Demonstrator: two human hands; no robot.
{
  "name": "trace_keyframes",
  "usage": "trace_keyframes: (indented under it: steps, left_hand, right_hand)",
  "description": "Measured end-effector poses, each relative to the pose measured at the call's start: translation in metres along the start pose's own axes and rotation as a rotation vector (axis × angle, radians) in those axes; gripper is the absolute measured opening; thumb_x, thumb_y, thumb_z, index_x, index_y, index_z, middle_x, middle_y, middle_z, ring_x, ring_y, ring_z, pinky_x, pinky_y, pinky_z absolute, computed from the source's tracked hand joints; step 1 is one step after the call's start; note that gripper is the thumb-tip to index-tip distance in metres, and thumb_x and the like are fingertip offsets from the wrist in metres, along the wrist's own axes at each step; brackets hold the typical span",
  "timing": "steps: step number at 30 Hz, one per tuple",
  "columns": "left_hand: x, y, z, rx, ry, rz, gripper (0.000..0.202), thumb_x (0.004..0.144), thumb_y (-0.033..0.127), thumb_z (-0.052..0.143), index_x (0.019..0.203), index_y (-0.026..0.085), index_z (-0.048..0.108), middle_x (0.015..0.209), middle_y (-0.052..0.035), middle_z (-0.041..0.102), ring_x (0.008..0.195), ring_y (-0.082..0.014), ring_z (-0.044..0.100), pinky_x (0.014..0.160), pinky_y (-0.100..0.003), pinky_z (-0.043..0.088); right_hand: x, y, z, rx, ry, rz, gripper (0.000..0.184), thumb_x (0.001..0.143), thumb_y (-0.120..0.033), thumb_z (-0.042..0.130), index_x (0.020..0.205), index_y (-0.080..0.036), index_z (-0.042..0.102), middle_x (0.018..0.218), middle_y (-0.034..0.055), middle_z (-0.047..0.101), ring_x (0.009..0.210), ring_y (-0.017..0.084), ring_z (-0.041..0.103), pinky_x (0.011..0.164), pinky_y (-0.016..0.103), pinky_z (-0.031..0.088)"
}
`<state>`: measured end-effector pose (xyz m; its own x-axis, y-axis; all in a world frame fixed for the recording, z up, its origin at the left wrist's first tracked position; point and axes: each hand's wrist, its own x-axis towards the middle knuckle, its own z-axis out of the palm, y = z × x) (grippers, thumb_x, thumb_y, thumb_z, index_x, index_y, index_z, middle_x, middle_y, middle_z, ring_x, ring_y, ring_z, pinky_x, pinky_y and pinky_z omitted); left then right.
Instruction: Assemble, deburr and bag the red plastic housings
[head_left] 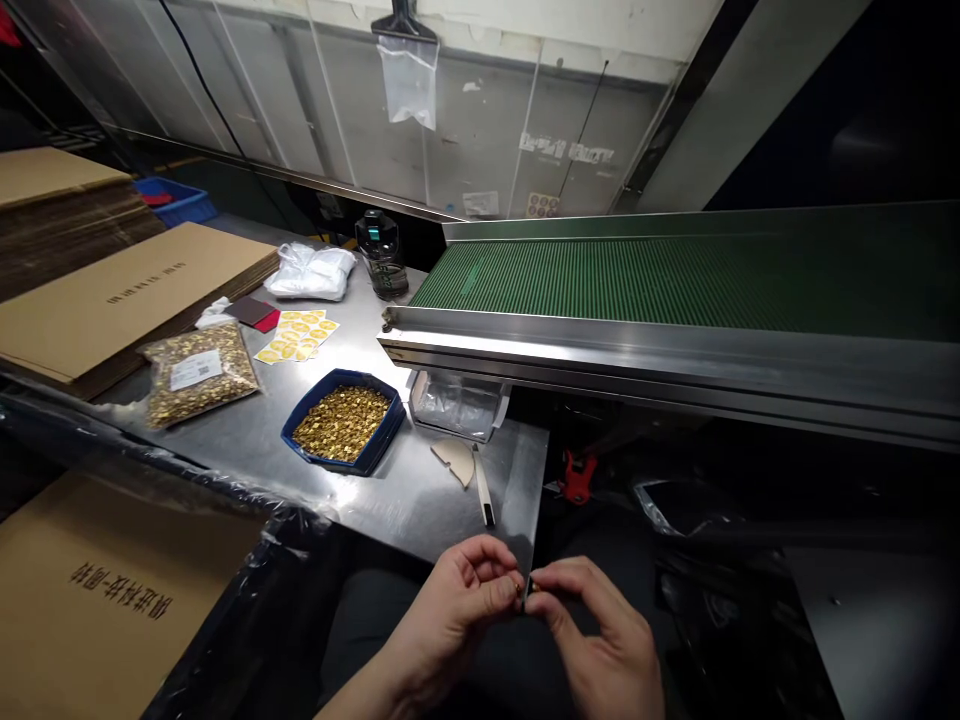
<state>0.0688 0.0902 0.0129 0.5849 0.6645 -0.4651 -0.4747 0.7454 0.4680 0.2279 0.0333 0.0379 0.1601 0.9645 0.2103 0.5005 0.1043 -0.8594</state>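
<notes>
My left hand (461,600) and my right hand (596,630) face each other over my lap, just off the near corner of the metal table (442,515). Each is closed in a pinch. A tiny gold-coloured piece (519,588) shows at the left fingertips, and another small gold-coloured piece (535,588) at the right fingertips; their exact kind is too small to make out. On the table, a blue tray (287,430) holds many small gold-coloured metal parts (341,420). Closer to my hands lie a pale curved board piece (455,462) and a white pen-like tool (482,488).
A green conveyor belt (585,275) runs to the right. Below its end sits a clear-bag box (457,405). Farther left are a bag of gold parts (199,375), yellow stickers (298,335), a white plastic bundle (311,272), a dark bottle (381,255) and stacked cardboard (135,290).
</notes>
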Motion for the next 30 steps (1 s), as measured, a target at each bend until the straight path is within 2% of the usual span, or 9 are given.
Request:
trace_keyframes:
  steps: [6,10,13,16,19,23,30]
  left_hand:
    - [-0.002,0.003,-0.001,0.137,-0.041,-0.045,0.039,0.065,0.03,0.094,0.081,0.012,0.063,0.068,-0.0006,0.06,0.061,-0.0072,0.05,0.059,-0.021,0.032]
    - [-0.004,0.007,-0.001,0.152,-0.083,-0.066,0.04,0.065,0.033,0.094,0.081,0.011,0.064,0.069,-0.0018,0.061,0.063,-0.0084,0.051,0.061,-0.022,0.032]
    - [-0.006,0.01,0.002,0.174,-0.063,-0.055,0.037,0.07,0.035,0.091,0.084,0.01,0.067,0.071,-0.0035,0.064,0.065,-0.0094,0.054,0.064,-0.022,0.035]
    - [-0.007,0.01,0.005,0.166,-0.036,-0.071,0.034,0.069,0.03,0.092,0.085,0.01,0.069,0.074,-0.0046,0.066,0.068,-0.0104,0.057,0.067,-0.022,0.038]
    - [-0.007,0.009,0.005,0.132,-0.028,-0.103,0.033,0.064,0.024,0.094,0.081,0.011,0.068,0.071,-0.0025,0.065,0.066,-0.0086,0.056,0.065,-0.02,0.036]
    - [-0.006,0.008,0.004,0.069,-0.041,-0.18,0.036,0.06,0.019,0.095,0.08,0.011,0.065,0.071,-0.0016,0.064,0.065,-0.0075,0.056,0.065,-0.019,0.037]
    - [-0.006,0.002,0.0,0.047,-0.067,-0.231,0.039,0.062,0.019,0.094,0.085,0.01,0.064,0.068,-0.0011,0.063,0.062,-0.0071,0.056,0.063,-0.019,0.036]
  right_hand:
    - [0.004,-0.005,-0.004,-0.021,-0.125,-0.204,0.014,0.092,-0.016,0.068,0.102,-0.025,0.07,0.083,0.0011,0.072,0.075,0.016,0.07,0.069,0.024,0.055]
    - [0.005,-0.002,-0.004,0.047,-0.164,-0.144,0.01,0.093,-0.018,0.068,0.1,-0.025,0.07,0.084,0.0007,0.07,0.077,0.015,0.068,0.068,0.024,0.054]
    - [0.003,0.001,-0.002,0.063,-0.143,-0.077,0.006,0.094,-0.019,0.068,0.093,-0.024,0.07,0.084,0.0003,0.069,0.078,0.015,0.068,0.069,0.023,0.053]
    - [0.001,0.004,-0.001,0.082,-0.129,-0.06,0.005,0.095,-0.022,0.067,0.091,-0.024,0.07,0.084,0.0002,0.068,0.078,0.015,0.067,0.069,0.024,0.052]
    - [-0.002,0.007,-0.002,0.081,-0.117,-0.088,0.003,0.094,-0.022,0.068,0.095,-0.024,0.069,0.084,0.0007,0.068,0.077,0.016,0.067,0.069,0.024,0.053]
    - [-0.005,0.008,-0.005,0.005,-0.129,-0.177,0.013,0.093,-0.016,0.069,0.103,-0.024,0.069,0.085,0.0017,0.07,0.079,0.017,0.068,0.07,0.026,0.053]
    - [-0.005,0.006,-0.008,-0.048,-0.146,-0.271,0.008,0.095,-0.014,0.064,0.097,-0.021,0.068,0.081,0.0029,0.069,0.073,0.017,0.066,0.064,0.028,0.051]
